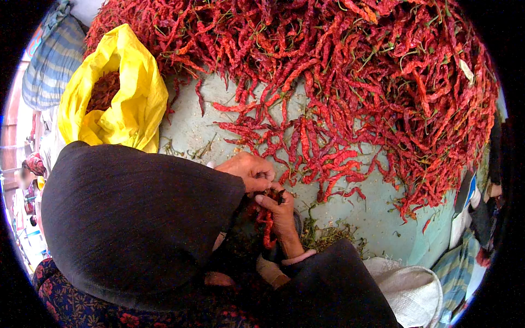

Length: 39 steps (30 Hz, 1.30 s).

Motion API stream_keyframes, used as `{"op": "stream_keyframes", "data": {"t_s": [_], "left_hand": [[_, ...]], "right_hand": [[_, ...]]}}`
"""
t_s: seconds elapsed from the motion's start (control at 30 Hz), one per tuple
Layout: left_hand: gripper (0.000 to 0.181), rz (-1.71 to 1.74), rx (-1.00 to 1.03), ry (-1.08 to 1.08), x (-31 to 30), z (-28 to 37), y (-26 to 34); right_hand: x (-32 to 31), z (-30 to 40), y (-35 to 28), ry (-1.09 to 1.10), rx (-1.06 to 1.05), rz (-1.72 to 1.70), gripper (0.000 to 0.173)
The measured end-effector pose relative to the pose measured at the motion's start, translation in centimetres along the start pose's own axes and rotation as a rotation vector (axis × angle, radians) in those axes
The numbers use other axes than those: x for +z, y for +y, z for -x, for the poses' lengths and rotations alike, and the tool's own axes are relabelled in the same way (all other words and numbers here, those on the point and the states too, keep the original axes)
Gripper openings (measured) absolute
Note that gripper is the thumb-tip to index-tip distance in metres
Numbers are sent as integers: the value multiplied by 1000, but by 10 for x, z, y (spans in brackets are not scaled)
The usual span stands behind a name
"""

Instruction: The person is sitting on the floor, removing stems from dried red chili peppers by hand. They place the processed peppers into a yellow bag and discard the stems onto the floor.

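Observation:
My right hand (283,209) is closed around several wrinkled red chillies (267,229), which hang below its fingers. Close above, my left hand (252,170) has its fingers curled, and its thumb and fingertips meet the upper end of that bunch. Whether those left fingertips pinch a stalk is hidden. Loose red chillies (303,139) lie spread over the pale floor covering (188,119) just beyond both hands. Beside my right wrist is a heap of green-brown stalks (332,235). Part of a dark round rim (298,223) shows behind that wrist.
A large chilli heap (348,53) fills the far side and right. At left stands an open yellow bag (143,90) with chillies inside. A white woven sack (410,287) lies lower right. Near the right edge is a shoe (465,192). Dark cloth (135,221) covers much of the lower left.

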<state>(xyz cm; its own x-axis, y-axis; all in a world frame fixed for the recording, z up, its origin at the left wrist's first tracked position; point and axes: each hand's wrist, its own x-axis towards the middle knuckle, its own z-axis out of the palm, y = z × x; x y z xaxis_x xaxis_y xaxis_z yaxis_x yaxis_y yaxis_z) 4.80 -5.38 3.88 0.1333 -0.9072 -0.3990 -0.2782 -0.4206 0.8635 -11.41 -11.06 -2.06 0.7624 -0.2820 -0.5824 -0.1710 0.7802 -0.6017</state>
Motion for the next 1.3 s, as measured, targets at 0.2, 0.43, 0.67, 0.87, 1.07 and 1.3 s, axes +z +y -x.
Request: {"op": "stream_keyframes", "data": {"t_s": [0.2, 0.43, 0.67, 0.87, 1.07, 1.3], "left_hand": [[12, -6, -8, 4, 4, -1, 0], [7, 743, -500, -88, 8, 7, -18], [4, 1192, -700, -124, 10, 13, -19], [10, 795, -501, -156, 10, 8, -15], [11, 467, -329, -189, 5, 11, -19], [9, -602, 578, 74, 14, 6, -12]], "right_hand": [[-7, -2, 8, -7, -74, 112, 21], [-6, 1, 8, -83, -172, 245, 18], [-11, 4, 11, -116, -191, 312, 17], [-13, 5, 4, -155, -146, 290, 15], [-3, 5, -9, -261, -21, 138, 16], [-1, 3, -4, -87, 52, -66, 13]]}}
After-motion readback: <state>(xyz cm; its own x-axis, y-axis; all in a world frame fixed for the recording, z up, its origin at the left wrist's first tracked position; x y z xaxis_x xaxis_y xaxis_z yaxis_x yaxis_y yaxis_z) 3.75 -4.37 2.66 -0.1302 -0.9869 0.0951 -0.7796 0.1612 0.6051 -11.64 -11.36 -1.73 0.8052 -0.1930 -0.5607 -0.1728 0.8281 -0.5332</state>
